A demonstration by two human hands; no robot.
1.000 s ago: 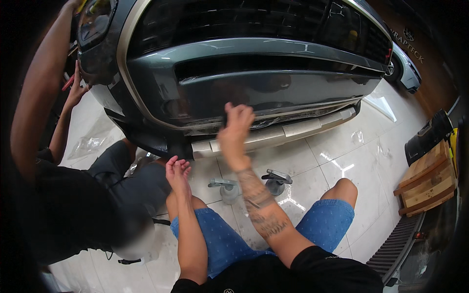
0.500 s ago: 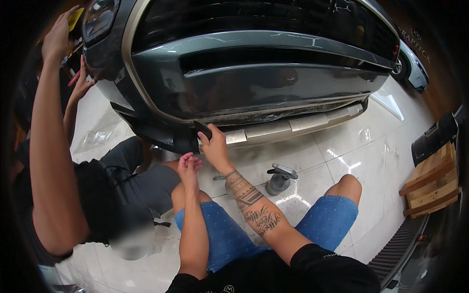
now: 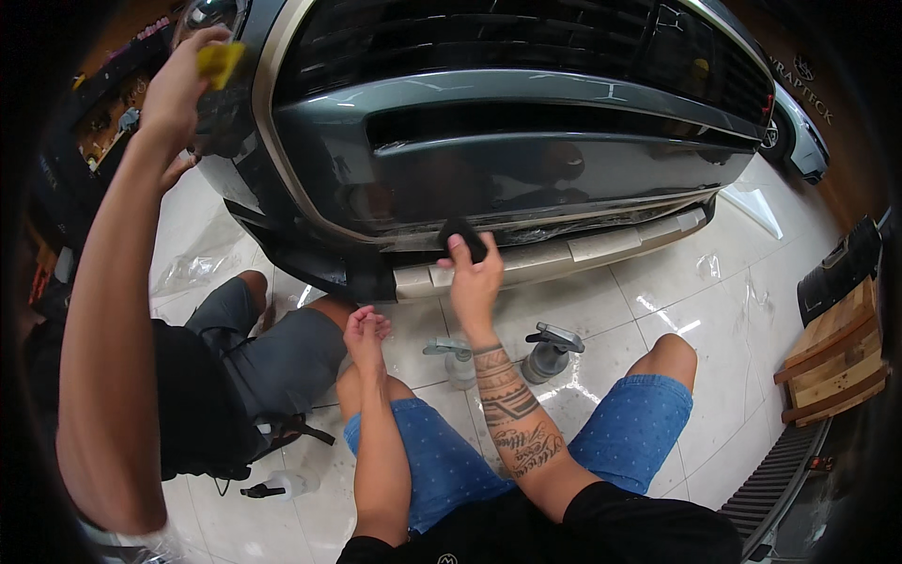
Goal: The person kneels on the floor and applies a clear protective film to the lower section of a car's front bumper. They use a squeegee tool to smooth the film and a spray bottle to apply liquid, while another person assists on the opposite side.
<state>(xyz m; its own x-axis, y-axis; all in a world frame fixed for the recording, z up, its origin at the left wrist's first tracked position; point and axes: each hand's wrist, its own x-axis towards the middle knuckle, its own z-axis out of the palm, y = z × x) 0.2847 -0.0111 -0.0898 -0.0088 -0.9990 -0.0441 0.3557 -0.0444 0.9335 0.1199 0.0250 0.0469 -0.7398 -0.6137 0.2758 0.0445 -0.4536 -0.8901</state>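
My right hand [image 3: 476,277] grips a flat black squeegee [image 3: 460,241] between thumb and fingers, at the lower edge of a dark grey car's front bumper [image 3: 413,193]. Clear film [image 3: 564,223] lies wrinkled along that edge, just above the silver lower trim [image 3: 526,263]. My palm hides part of the squeegee, so its contact with the bumper cannot be made out. Above my left knee, my left hand [image 3: 366,329] hangs loosely curled, with nothing visible in it.
Two spray bottles, one grey [image 3: 548,355] and one clear [image 3: 456,362], stand between my legs. Close on my left, a co-worker's hand [image 3: 174,94] holds a yellow squeegee [image 3: 221,64] by the headlight. Another bottle [image 3: 282,485] lies near them. Wooden blocks [image 3: 832,352] are at right.
My right hand has moved right along the bumper's lower edge with the black squeegee. My left hand stays nearly still. The co-worker's raised hand has come right, toward the headlight. The view has shifted slightly.
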